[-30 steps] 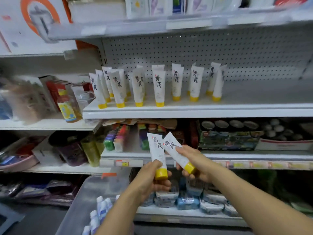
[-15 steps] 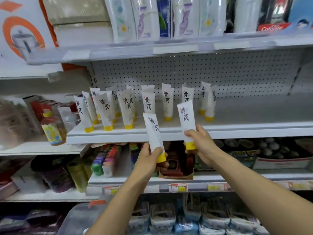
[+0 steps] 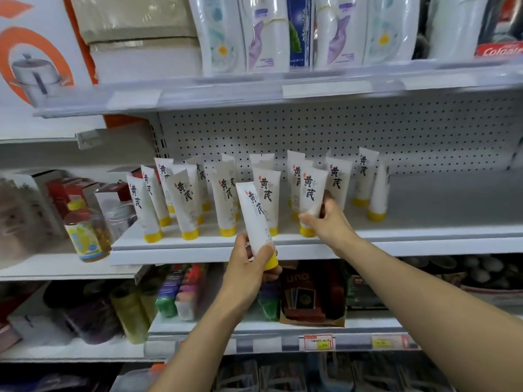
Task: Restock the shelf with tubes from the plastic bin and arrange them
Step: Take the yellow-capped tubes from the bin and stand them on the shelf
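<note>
Tube (image 3: 310,190) pinched by the right hand (image 3: 329,223) stands cap-down at the shelf's (image 3: 441,236) front edge; square it with the row (image 3: 226,205) before releasing. Left hand (image 3: 249,268) grips a second tube (image 3: 254,216).

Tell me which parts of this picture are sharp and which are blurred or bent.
Head view: the raised tube in the left hand and the standing tube in the right hand are sharp; the upper shelf rail is smeared by motion; the bottle at far left is soft; the wide lens bows shelf edges.
</note>
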The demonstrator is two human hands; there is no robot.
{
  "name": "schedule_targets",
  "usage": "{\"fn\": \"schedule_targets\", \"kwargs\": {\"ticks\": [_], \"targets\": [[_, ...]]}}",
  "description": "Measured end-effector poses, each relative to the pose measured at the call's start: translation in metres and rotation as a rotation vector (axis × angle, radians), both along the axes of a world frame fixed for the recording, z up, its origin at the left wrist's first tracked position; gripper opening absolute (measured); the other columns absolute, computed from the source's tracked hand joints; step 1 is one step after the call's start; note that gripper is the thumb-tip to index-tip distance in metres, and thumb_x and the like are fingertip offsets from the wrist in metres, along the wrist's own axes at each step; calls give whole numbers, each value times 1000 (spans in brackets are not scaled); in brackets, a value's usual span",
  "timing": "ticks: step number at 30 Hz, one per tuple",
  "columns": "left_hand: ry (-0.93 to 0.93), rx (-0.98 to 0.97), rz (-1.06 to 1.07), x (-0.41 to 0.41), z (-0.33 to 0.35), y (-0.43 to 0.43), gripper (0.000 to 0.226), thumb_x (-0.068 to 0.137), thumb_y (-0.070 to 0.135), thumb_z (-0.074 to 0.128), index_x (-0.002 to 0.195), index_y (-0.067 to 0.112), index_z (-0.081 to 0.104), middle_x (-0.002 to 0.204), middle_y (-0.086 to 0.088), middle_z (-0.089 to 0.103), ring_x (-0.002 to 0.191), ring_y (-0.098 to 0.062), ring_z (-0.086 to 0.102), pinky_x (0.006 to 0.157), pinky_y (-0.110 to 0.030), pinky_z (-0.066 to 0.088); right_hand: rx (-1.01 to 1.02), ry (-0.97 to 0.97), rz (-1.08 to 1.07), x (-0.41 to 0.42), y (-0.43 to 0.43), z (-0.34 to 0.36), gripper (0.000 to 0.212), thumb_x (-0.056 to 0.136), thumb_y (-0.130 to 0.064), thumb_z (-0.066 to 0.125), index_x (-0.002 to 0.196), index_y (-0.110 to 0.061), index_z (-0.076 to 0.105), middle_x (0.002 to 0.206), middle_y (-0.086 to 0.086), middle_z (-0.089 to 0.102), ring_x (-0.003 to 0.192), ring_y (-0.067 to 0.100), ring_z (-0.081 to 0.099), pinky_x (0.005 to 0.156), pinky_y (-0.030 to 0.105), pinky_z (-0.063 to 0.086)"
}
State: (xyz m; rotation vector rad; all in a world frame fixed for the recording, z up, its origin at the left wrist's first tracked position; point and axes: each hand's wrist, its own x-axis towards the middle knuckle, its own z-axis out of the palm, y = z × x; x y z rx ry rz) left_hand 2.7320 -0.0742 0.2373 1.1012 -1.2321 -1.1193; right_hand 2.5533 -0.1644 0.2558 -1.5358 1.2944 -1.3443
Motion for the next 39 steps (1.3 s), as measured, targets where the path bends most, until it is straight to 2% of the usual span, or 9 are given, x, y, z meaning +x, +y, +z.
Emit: {"fn": "schedule_targets", "kwargs": {"ticks": [12,15,18,21,25,28,31,34,39], "targets": [[-3,-8,-6,-2,-4,-4,29,93,21,59,119,17,47,108,-15,63,78,-28,70,71,-37,60,40,134,-28,-2,-2,-7,52,88,-16,67,131,-12,37,122,3,55,111,18,54,93,32,45],[-16,-26,30,-7,-4,0,26,92,23,60,116,21,48,106,-13,65,82,-30,70,71,-37,60,-34,256,-187,-10,10,-11,53,88,-28,65,130,-12,37,127,3,49,119,19,48,99,37,43],[-38,-62,64,-22,-3,7,31,92,25,62,118,20,47,105,-8,65,78,-25,70,66,-27,57,-236,264,-268,-17,35,-12,31,88,-32,63,113,-21,47,105,-7,51,101,15,50,84,31,44],[-110,-90,102,-47,-1,11,36,89,30,66,119,22,47,106,1,64,80,-15,69,62,-18,53,-195,152,5,-22,57,-5,18,88,-31,67,100,-19,61,91,-4,62,80,4,55,70,16,41],[-255,-134,98,-77,-6,8,30,85,26,68,102,39,46,101,3,67,84,-15,69,78,-39,59,-111,179,285,-35,73,5,27,83,-22,74,108,-17,67,94,1,69,75,0,57,64,10,44],[-321,-121,63,-93,-4,4,35,75,28,66,99,42,45,97,5,66,79,-19,70,75,-49,58,-87,203,286,-50,71,9,28,79,-18,78,104,-25,67,101,-2,72,84,7,62,74,17,49],[-407,-102,12,-102,2,3,45,77,42,70,113,37,43,105,12,62,81,-15,69,77,-44,58,-87,221,216,-64,62,10,28,77,-17,79,103,-20,67,95,-1,71,80,4,63,74,23,50],[-491,-81,25,-102,6,1,48,84,42,66,124,32,42,115,13,57,87,-10,66,84,-35,55,-100,221,118,-76,49,12,26,78,-15,78,100,-17,63,83,-8,66,68,-6,59,61,10,45],[-502,-79,42,-94,6,-4,31,86,38,64,114,31,52,108,15,59,85,-11,67,86,-38,54,-24,249,-25,-87,21,15,32,79,-21,77,105,-12,60,93,2,67,83,16,64,71,26,52]]}}
